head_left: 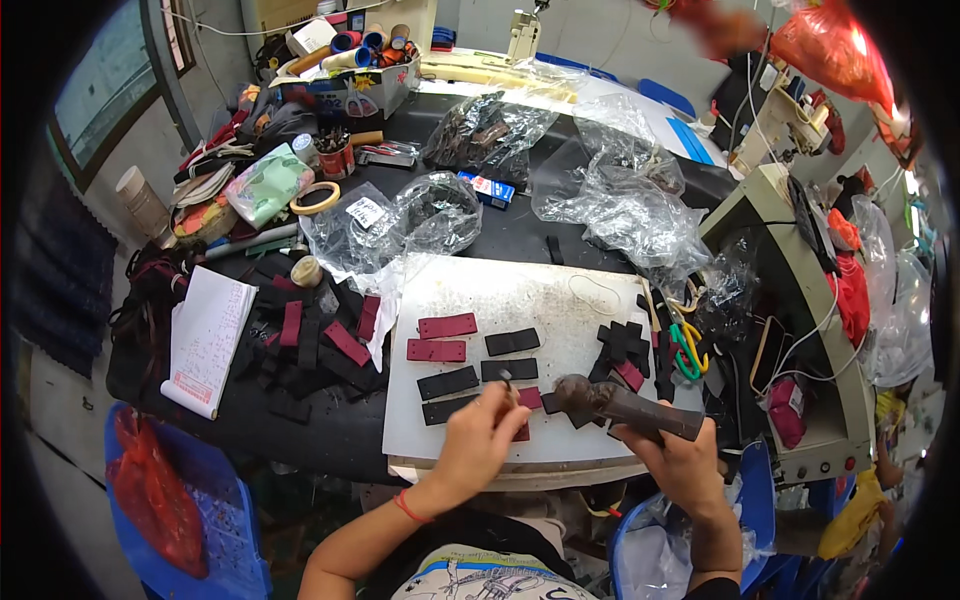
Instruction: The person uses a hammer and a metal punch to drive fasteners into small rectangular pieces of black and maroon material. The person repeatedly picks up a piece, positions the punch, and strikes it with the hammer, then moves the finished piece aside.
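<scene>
My left hand (474, 440) is over the front of a white board (480, 285), thumb and fingers pinched around a short, dark-topped rod (507, 379). The fingers hide its lower end. To the right, my right hand (682, 462) is wrapped round a dark brown hammer (640, 408), its lumpy head pointing left toward the rod. Short black strips (511, 342) and maroon strips (447, 326) lie in rows around my left hand. Small holes show in some maroon ones. A partly hidden maroon strip (529, 398) lies beside my fingertips. Crossed black strips (622, 345) are piled beyond the hammer.
Loose black and maroon strips (320, 340) are heaped left of the board, beside an open notebook (208, 335). Green-handled scissors (688, 350) lie at the board's right edge. Clear plastic bags (630, 200) and a tape roll (315, 198) are behind. Blue chairs (235, 510) stand below the table.
</scene>
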